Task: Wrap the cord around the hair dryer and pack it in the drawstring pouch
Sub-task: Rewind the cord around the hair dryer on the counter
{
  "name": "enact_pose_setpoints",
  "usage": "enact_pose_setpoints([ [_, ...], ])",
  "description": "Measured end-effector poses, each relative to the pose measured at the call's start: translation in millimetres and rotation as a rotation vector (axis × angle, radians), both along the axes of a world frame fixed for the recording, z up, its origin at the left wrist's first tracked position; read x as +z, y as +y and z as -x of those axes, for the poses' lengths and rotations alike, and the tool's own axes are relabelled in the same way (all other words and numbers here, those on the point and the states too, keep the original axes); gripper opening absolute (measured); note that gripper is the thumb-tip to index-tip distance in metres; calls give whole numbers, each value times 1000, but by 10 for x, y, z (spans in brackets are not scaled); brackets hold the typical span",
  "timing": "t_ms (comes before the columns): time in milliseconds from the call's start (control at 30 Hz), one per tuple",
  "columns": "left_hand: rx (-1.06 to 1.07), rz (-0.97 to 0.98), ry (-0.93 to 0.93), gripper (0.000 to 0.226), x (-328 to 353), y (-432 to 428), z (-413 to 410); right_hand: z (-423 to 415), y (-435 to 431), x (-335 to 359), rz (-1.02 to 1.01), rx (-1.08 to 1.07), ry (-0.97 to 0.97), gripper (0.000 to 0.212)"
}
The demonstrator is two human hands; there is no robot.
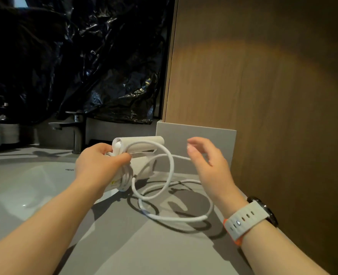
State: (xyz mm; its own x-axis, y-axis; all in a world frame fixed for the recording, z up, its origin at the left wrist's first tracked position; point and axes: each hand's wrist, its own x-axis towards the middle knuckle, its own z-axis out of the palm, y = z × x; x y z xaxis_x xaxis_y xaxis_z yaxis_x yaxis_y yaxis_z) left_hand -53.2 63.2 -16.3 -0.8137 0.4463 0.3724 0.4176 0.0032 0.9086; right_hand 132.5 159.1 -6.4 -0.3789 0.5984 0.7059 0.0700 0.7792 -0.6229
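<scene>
A white hair dryer [142, 144] is held above the grey counter [144, 245], its barrel lying sideways. My left hand [100, 165] grips its handle, where a few turns of the white cord [172, 167] are wound. The rest of the cord hangs in loose loops down onto the counter. My right hand [207, 161] is to the right of the dryer and pinches the cord between thumb and fingers, the other fingers loosely spread. No drawstring pouch is in view.
A white sink basin [25, 185] lies at the left with a dark tap [77, 132] behind it. Black plastic sheeting [84, 56] hangs at the back. A wooden panel [263, 76] stands close on the right. A watch [249, 217] is on my right wrist.
</scene>
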Motion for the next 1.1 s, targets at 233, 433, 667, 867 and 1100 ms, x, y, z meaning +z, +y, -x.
enact_pose_setpoints([
  [233,-19,6,59,18,-61,44,-25,174,-323,-138,323,569,-431,12],
  [433,23,43,137,20,-55,41,-21,99,-255,53,754,585,52,28],
  [667,-14,104,475,19,2,8,-118,-170,90,73,-134,-221,-104,24],
  [867,-41,89,719,36,19,-49,-63,-207,113,68,-238,-563,-246,42],
  [1100,-179,171,915,46,-17,-48,-41,-215,129,56,-166,-566,-163,40],
])
